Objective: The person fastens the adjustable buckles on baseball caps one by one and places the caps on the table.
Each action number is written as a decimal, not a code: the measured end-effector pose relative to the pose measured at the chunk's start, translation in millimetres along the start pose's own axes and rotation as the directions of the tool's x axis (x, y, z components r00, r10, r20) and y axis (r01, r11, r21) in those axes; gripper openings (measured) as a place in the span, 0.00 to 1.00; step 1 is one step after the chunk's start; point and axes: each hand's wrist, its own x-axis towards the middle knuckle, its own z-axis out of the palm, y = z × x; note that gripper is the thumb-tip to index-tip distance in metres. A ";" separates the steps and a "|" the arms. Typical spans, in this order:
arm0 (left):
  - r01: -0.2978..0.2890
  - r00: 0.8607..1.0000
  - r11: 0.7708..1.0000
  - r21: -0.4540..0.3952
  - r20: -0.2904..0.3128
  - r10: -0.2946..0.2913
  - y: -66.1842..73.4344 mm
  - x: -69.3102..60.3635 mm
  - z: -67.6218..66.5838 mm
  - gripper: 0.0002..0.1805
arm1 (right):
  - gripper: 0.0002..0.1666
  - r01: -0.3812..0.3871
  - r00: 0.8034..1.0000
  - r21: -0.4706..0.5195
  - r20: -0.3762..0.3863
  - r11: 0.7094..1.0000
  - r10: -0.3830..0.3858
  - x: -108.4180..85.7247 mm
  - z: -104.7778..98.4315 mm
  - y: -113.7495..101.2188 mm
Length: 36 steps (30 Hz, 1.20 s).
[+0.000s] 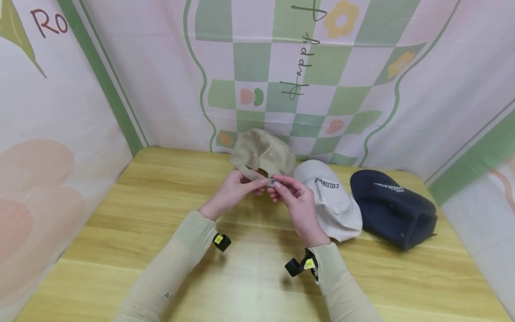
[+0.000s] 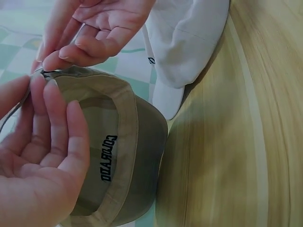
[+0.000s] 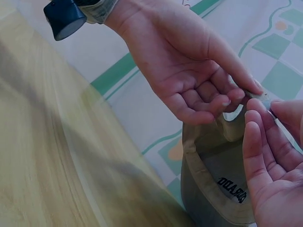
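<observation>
A beige baseball cap (image 1: 267,150) stands at the back of the table, its strap end facing me. My left hand (image 1: 237,184) pinches the cap's back strap (image 1: 247,171) between thumb and fingers. Close beside it, my right hand (image 1: 297,199) pinches the strap at a small metal buckle (image 1: 272,182). The fingertips of both hands nearly meet there. Dark lettering shows inside the cap (image 2: 120,156) in the left wrist view. Fingers partly hide the buckle in both wrist views.
Right of the beige cap lies a white cap (image 1: 327,201) with dark lettering, and beyond it a navy cap (image 1: 392,208). They rest on a wooden table (image 1: 161,192). A printed cloth (image 1: 161,80) hangs behind the table's back edge.
</observation>
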 end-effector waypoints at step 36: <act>-0.072 0.997 0.997 0.015 0.034 0.071 -2.6 0.4 3.1 0.06 | 0.16 -0.038 0.999 0.069 0.000 0.997 0.038 -2.7 3.9 -3.2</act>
